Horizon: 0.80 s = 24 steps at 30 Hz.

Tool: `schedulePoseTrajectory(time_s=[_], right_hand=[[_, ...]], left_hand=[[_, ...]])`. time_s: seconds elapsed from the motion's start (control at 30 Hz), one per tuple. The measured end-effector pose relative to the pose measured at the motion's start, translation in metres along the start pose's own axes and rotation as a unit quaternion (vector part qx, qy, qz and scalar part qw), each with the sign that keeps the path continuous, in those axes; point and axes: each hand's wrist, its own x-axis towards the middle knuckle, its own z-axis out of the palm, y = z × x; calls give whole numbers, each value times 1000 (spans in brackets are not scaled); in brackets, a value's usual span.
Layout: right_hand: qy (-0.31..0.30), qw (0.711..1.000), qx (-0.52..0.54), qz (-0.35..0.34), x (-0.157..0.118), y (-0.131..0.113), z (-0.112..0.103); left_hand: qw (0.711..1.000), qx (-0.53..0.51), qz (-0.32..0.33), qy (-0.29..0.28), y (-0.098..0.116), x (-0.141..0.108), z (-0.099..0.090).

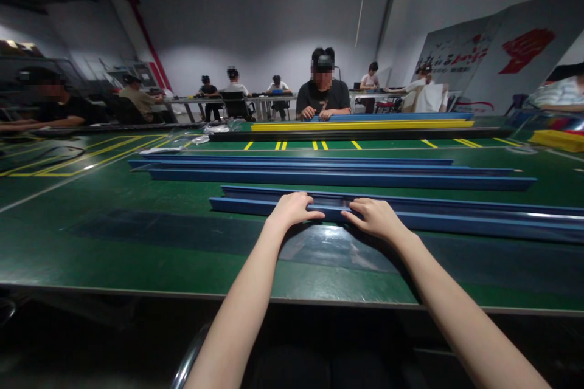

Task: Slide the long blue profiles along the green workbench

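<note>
A long blue channel with raised side walls lies across the green table. My left hand grips its near wall, thumb in front and fingers over the top into the channel. To the right, my right hand holds the same wall in a like way, a short gap from the left one. Both sets of fingertips are partly hidden inside the channel. Between the table's front edge and the channel lies a flat clear, dark-looking strip, partly under my forearms.
More blue channels lie just beyond. Farther back are a black strip, a yellow strip and another blue one. A person sits opposite with both hands at the strips; several others sit around the room.
</note>
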Motion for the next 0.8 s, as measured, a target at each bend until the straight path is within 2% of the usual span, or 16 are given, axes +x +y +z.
schedulePoseTrajectory(time_s=[0.8], right_hand=[[-3, 1000, 17, 8, 1, 0, 0]], left_hand=[[1000, 8, -3, -9, 3, -1, -3]])
